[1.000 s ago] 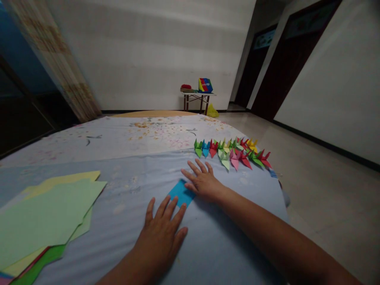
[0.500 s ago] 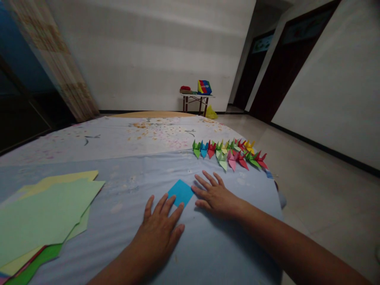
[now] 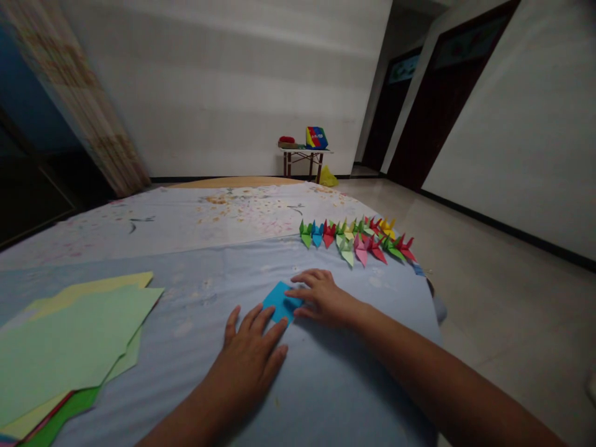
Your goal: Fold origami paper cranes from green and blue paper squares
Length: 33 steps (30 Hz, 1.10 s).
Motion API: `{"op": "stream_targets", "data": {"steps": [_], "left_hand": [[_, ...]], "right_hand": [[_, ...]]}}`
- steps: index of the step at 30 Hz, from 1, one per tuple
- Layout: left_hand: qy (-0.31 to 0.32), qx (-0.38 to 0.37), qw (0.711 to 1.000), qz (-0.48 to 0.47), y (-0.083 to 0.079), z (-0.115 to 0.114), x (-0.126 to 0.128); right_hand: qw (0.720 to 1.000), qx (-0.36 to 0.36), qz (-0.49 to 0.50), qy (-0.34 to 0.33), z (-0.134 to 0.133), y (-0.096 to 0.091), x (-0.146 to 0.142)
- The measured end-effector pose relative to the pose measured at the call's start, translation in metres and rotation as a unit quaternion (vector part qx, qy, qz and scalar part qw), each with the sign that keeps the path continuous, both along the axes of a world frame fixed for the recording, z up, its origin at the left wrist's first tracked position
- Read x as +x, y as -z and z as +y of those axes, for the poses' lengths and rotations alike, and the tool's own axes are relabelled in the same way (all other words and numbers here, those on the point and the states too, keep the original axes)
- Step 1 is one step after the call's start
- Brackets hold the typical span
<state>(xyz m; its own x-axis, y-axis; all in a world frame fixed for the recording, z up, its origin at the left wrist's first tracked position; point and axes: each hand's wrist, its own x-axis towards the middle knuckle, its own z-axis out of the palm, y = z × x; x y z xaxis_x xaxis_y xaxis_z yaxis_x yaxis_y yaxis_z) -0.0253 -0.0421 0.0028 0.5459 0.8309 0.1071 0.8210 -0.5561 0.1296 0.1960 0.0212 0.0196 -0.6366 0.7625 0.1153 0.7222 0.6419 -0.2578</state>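
Observation:
A small blue square of folded paper (image 3: 280, 296) lies on the cloth with one corner pointing away from me. My left hand (image 3: 254, 351) rests flat with fingers spread, its fingertips on the paper's lower left edge. From the other side, my right hand (image 3: 321, 298) reaches over the right corner. Its forefinger extends across the paper and the thumb sits lower, apart from it; the other fingers are bent. That corner is partly hidden beneath the fingers.
Several folded paper cranes (image 3: 361, 249) in many colours stand in rows at the table's right. At the left lies a stack of coloured paper sheets (image 3: 69, 341). A pale blue cloth (image 3: 195, 310) covers the near table. Beyond stands a small side table (image 3: 305, 151) by the wall.
My right hand has moved left, from beside the blue paper to over its right corner, and its fingers have bent. My left hand has stayed on the paper. The view has shifted slightly.

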Motion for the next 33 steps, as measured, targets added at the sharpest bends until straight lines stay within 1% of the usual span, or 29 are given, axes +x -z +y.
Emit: {"op": "stream_targets", "data": {"steps": [2,4,6,10,14,18,23,28,33], "left_hand": [[0.0,-0.012,1.0,-0.015,-0.002,0.003,-0.003],[-0.002,-0.035,0.999,-0.03,-0.005,0.007,-0.007],[-0.015,-0.045,0.998,-0.046,-0.009,0.011,-0.013],[-0.059,-0.017,0.996,-0.067,-0.015,0.019,-0.024],[-0.074,-0.007,0.996,-0.057,-0.02,0.025,-0.029],[-0.062,-0.004,0.997,-0.037,-0.021,0.033,-0.025],[-0.045,0.04,0.998,-0.036,-0.017,0.039,-0.01],[-0.025,0.051,0.998,-0.027,-0.016,0.034,0.003],[-0.009,0.038,0.999,-0.015,-0.01,0.031,0.002]], "right_hand": [[0.999,-0.013,0.025,-0.035,0.006,-0.003,-0.004],[0.997,-0.028,0.039,-0.061,0.01,-0.002,-0.006],[0.996,-0.036,0.055,-0.065,0.012,0.003,-0.007],[0.993,-0.037,0.088,-0.064,0.014,0.012,-0.004],[0.99,-0.027,0.117,-0.069,0.015,0.014,-0.003],[0.988,-0.028,0.143,-0.06,0.016,0.015,-0.003],[0.986,-0.037,0.155,-0.056,0.017,0.017,0.0],[0.984,-0.057,0.162,-0.055,0.018,0.012,0.007],[0.98,-0.066,0.174,-0.066,0.024,0.014,0.012]]}}
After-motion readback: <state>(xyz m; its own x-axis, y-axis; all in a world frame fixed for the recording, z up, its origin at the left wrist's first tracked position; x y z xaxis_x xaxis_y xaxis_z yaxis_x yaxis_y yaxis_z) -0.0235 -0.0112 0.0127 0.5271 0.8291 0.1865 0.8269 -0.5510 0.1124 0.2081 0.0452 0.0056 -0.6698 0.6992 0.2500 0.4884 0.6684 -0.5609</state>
